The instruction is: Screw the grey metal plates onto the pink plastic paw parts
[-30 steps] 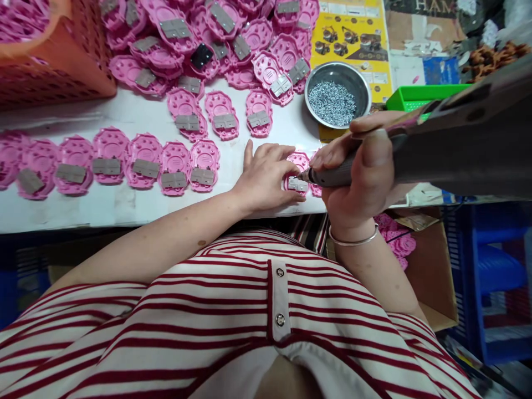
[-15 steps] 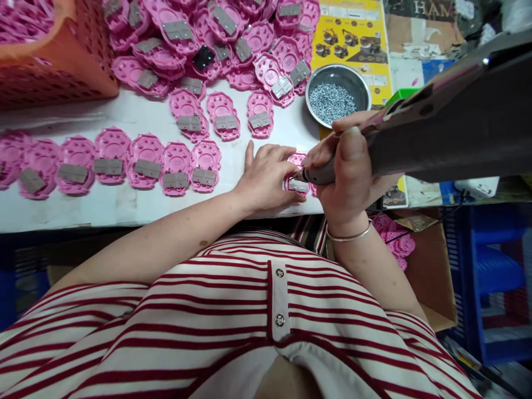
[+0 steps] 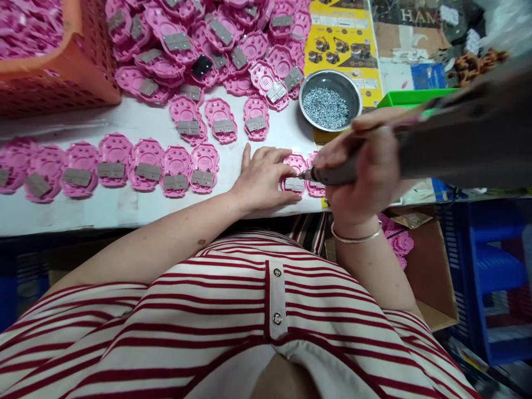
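My left hand [image 3: 264, 180] rests on the white tabletop, thumb and fingers closed around the edges of a pink plastic housing [image 3: 296, 162] with a grey plate [image 3: 293, 184] across its lower part. An electric screwdriver [image 3: 465, 136] lies in my right hand [image 3: 366, 172], which is wrapped round its front end and blurred. The tool slants in from the right, its tip pointing left at the grey plate's upper edge; I cannot tell whether they touch. Partly behind the right hand, a second pink housing [image 3: 316, 189] sits beside the held one.
A metal bowl [image 3: 353, 94] of small screws stands beyond my right hand, near a green tray [image 3: 415, 98]. Several pink housings [image 3: 203, 169] line the table on the left, with a heap [image 3: 177, 41] behind. An orange basket [image 3: 89, 61] fills the far left corner.
My right hand and the screwdriver have shifted a little to the right, uncovering more of the held housing and the one beside it. My left hand keeps its hold.
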Demonstrator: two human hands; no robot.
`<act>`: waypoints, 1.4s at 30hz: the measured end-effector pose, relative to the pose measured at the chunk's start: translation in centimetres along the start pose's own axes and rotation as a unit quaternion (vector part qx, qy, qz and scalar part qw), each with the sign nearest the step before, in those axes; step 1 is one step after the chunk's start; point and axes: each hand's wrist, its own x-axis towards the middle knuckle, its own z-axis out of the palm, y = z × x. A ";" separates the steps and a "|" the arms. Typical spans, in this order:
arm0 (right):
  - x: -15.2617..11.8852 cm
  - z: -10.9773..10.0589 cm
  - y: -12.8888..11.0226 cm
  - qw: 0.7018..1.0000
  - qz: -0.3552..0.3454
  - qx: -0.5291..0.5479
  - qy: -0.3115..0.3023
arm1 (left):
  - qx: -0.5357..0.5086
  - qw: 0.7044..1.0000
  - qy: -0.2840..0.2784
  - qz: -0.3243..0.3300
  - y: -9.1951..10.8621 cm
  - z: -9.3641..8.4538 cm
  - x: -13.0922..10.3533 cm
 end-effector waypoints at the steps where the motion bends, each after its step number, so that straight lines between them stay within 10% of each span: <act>1: 0.2 -0.4 -0.7 0.998 -0.041 0.035 0.016 | 0.007 1.000 0.006 0.005 0.0 0.1 -0.1; 11: -0.5 -5.1 -4.0 0.987 -0.114 0.084 0.076 | 0.200 0.967 -0.011 0.155 3.1 1.4 1.3; 21: -1.3 -6.8 -3.7 0.987 -0.127 0.063 0.078 | 0.172 0.954 0.051 0.239 0.9 2.1 1.6; 25: -1.0 -7.2 -3.6 0.984 -0.139 0.064 0.088 | 0.155 0.967 0.092 0.178 -0.9 -1.2 2.9; 33: -0.9 -7.1 -2.6 0.981 -0.153 0.085 0.084 | 0.269 0.932 0.233 -0.070 -3.3 -15.5 7.9; 36: -0.9 -6.9 -2.4 0.980 -0.156 0.094 0.083 | 0.236 0.946 0.195 -0.106 -3.9 -15.6 6.0; 42: -1.0 -6.5 -2.6 0.987 -0.116 0.060 0.092 | 0.210 0.964 0.004 -0.162 -5.4 -10.5 1.5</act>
